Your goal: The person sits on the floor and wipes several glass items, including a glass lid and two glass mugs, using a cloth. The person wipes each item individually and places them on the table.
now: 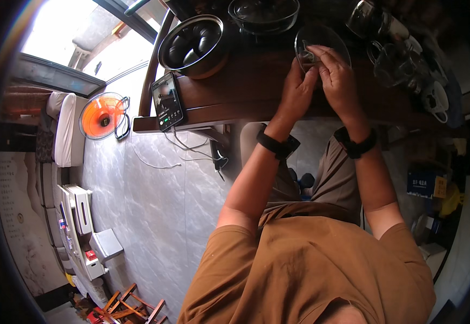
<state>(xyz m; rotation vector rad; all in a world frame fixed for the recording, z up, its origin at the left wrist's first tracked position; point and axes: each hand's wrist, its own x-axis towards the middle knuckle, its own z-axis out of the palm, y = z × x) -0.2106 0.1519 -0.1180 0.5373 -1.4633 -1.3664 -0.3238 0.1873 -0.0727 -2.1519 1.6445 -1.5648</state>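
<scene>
Both hands are close together over a clear glass dish (327,35) on the dark wooden table (239,87). My left hand (301,87) is at the dish's near left rim, its thumb and fingers raised. My right hand (334,73) lies across the dish with its fingers extended to the left. A small pale greenish thing (307,52) shows at the fingertips; what it is, and which hand grips it, cannot be told. Left of the hands stands a round pot (191,67) holding dark, glossy rounded pieces. A glass bowl (264,26) stands behind, between pot and dish.
A lit phone (167,101) leans at the table's left edge, with white cables (190,149) hanging below. Glass jugs (393,65), a white cup (436,99) and a jar (362,18) crowd the right side. An orange fan (102,116) stands on the floor at left.
</scene>
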